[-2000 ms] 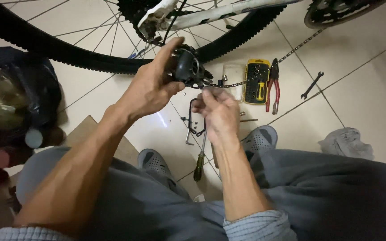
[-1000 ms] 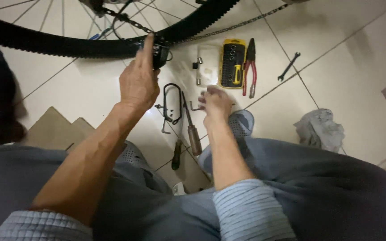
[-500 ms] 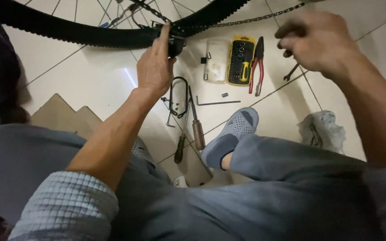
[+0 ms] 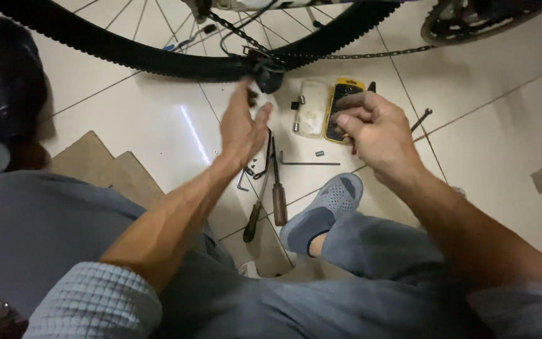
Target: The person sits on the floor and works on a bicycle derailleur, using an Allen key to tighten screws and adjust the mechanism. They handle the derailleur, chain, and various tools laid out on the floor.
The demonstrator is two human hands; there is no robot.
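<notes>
Your left hand [image 4: 241, 129] hangs open, fingers spread and released, holding nothing. Just beyond its fingertips, up and slightly to the right, sits the black derailleur [image 4: 268, 72], pressed close against the knobby tyre [image 4: 158, 59] where the chain [image 4: 371, 55] runs off toward the chainring. That is the relation to mind: the derailleur lies straight ahead of your left fingers, near but not touching, while your right hand is well off to the side of it, so the left is the nearer hand. The part looks like a compact dark block with a thin cable looping out of its top (blur hides the finer detail).

Your right hand [image 4: 371, 129] is curled, fingertips pinched over the yellow-edged bit case [image 4: 341, 100]; whether it grips a small piece I cannot tell. Beside that case lies a clear plastic lid [image 4: 310, 116].

Below your left fingers, two screwdrivers [image 4: 278, 201] lie with their long axes pointing away from you, and a long hex key [image 4: 308, 163] lies crosswise between your hands.
</notes>
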